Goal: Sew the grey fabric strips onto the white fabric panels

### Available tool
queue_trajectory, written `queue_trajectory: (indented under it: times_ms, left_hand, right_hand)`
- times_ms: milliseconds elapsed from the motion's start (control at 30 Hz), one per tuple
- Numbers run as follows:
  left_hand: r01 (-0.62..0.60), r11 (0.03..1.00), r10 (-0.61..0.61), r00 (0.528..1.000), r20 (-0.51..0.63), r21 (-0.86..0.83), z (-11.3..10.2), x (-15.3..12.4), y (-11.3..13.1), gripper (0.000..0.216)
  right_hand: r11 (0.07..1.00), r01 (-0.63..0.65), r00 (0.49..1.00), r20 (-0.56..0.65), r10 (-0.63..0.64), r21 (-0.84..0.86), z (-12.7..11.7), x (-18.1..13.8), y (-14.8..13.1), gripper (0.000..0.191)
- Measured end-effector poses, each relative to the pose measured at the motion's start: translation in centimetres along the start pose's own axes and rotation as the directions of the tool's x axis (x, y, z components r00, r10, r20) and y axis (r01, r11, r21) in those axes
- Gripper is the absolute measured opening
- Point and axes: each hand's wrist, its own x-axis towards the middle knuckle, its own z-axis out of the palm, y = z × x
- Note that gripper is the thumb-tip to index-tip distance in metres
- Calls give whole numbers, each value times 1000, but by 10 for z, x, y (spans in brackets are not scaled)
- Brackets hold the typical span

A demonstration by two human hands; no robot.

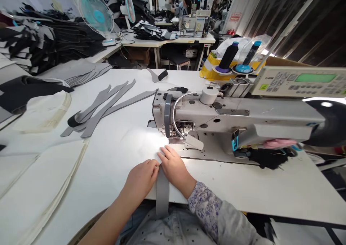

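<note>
A grey fabric strip runs from under my hands down over the table's front edge toward my lap. My left hand is closed, its thumb and forefinger pinching the strip's left edge. Fingers bent, my right hand presses on the strip, its fingertips close to the needle area of the sewing machine. Bright lamplight washes out the fabric near the needle, so the strip's far end cannot be made out.
Several grey strips lie crossed to the left. Stacked cream pieces cover the table's left side. Thread cones stand behind the machine, beside its control panel. A fan and another person are farther back.
</note>
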Motion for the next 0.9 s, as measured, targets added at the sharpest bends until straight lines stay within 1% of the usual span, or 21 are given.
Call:
queue_trajectory:
  times_ms: [67, 100, 133, 167, 233, 267, 333, 500, 567, 633, 767, 900]
  left_hand:
    - [11, 1000, -11, 1000, 12, -27, -1, 1, 3, 15]
    - [7, 999, -6, 1000, 11, -46, -4, 2, 5, 16]
    - [-1, 998, 2, 1000, 10, -62, -6, 4, 7, 15]
    - [-7, 998, 8, 1000, 15, -70, -8, 5, 9, 15]
    - [-17, 998, 19, 999, 35, -53, -10, 7, 13, 16]
    - [-21, 999, 22, 999, 44, -34, -10, 7, 15, 16]
    - [-27, 999, 26, 998, 53, 16, -10, 9, 17, 15]
    - [-47, 989, 38, 997, 65, 140, -7, 16, 21, 21]
    - [-37, 988, 27, 997, 70, 148, -7, 21, 24, 23]
    - [-25, 989, 18, 999, 50, 144, -7, 26, 27, 24]
    - [-30, 984, 30, 1000, 5, 173, -6, 35, 30, 25]
    - [-19, 976, 18, 1000, 6, 218, -3, 38, 27, 28]
  right_hand:
    - [995, -79, 997, -8, 79, 55, -11, -16, -11, 36]
    - [992, -91, 996, 11, 90, 89, -16, -26, -17, 34]
    - [992, -55, 998, 42, 51, 111, -21, -36, -23, 34]
    - [993, 15, 997, 73, -24, 117, -24, -46, -29, 38]
    - [987, 124, 981, 135, -137, 99, -28, -59, -38, 46]
    - [984, 152, 974, 157, -165, 90, -28, -63, -40, 49]
    - [984, 160, 969, 179, -173, 82, -27, -63, -41, 49]
    - [990, 138, 983, 118, -141, 36, -22, -58, -35, 46]
    - [994, 109, 991, 77, -110, 18, -20, -61, -34, 45]
    - [996, 89, 995, 45, -90, 23, -18, -66, -34, 39]
    - [993, 111, 993, 46, -113, 42, -15, -71, -33, 21]
    - [993, 110, 993, 26, -111, 34, -13, -68, -30, 20]
